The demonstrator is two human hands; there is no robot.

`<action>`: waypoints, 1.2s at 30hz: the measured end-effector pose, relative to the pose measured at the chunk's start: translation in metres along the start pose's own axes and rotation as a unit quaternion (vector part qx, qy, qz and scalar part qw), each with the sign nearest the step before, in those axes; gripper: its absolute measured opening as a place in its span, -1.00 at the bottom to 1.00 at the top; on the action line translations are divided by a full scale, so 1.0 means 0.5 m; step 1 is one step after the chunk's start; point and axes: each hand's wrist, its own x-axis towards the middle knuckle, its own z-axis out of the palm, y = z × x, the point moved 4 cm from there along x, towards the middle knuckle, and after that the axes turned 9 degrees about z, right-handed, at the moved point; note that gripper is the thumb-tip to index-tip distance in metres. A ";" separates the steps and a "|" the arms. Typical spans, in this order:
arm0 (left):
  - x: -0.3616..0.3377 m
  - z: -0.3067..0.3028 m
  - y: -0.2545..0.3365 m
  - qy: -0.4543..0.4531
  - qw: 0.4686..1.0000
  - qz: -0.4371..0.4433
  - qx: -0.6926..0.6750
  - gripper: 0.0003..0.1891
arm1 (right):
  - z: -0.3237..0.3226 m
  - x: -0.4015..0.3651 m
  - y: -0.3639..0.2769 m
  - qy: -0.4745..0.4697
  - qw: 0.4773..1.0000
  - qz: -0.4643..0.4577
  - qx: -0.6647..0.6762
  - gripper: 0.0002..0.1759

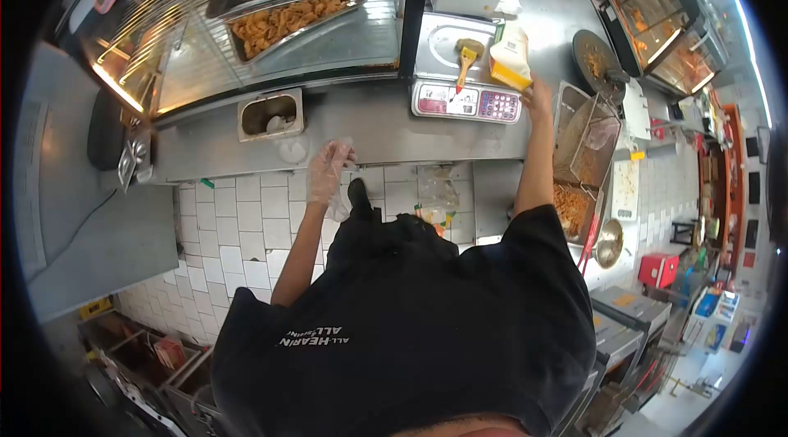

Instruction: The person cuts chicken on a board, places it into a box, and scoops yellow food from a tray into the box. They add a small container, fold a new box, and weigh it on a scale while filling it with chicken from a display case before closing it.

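At the right side of the scale (435, 99), the right hand's (538, 98) grip is closed on the bag (510, 55). A brush (465, 69) lies on the scale. Left of the scale, the gloved left hand (330, 162) curls; I cannot tell whether it holds anything.

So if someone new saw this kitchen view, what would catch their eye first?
Probably the lit display cabinet at upper left, showing golden fried pieces. Next, the yellow brush lying on the scale at upper centre, beside the white-and-yellow paper bag in the right hand. Then the left hand, gloved in clear plastic, near the counter's front edge.
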 end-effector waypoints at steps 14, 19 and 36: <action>0.177 0.062 -0.033 -0.062 0.994 -0.046 -0.075 -0.75 | -0.095 0.013 0.177 0.189 0.975 -0.087 -0.083 -0.54; 0.181 0.073 -0.076 0.000 0.996 -0.070 -0.054 -0.75 | -0.069 -0.011 0.244 0.082 0.992 -0.097 -0.015 -0.46; 0.176 0.175 -0.036 0.073 0.993 -0.093 -0.001 -0.77 | -0.062 0.019 0.274 0.104 0.986 -0.131 0.009 -0.50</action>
